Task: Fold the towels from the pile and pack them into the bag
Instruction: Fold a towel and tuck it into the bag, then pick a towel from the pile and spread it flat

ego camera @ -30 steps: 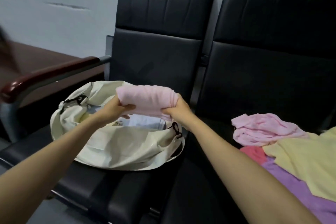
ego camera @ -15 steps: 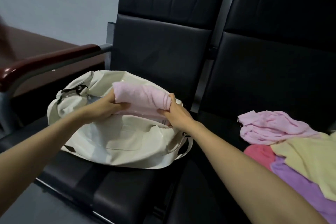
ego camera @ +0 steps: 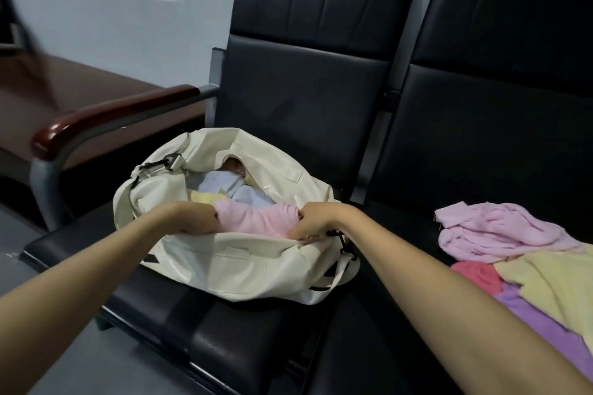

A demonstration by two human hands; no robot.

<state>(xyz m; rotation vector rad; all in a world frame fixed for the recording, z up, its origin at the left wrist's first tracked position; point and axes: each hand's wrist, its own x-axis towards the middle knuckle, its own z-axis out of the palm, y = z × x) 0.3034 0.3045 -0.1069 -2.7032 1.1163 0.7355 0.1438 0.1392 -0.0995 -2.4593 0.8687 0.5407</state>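
While the left hand [ego camera: 195, 220] is gripping one end of the folded pink terry towel [ego camera: 256, 218], the right hand [ego camera: 316, 221] is gripping the other; the towel is lying between them, long axis running left to right, inside the open mouth of the cream glossy duffel bag [ego camera: 244, 269]; neither hand is sitting nearer.

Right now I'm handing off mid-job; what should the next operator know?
Left hand grips the left end of the folded pink towel; right hand grips its right end.
The towel sits low in the open mouth of the cream bag.
Done: packed towels lie inside.
Left: release this one, then fold the pile right of the bag: pink, yellow, purple, red.
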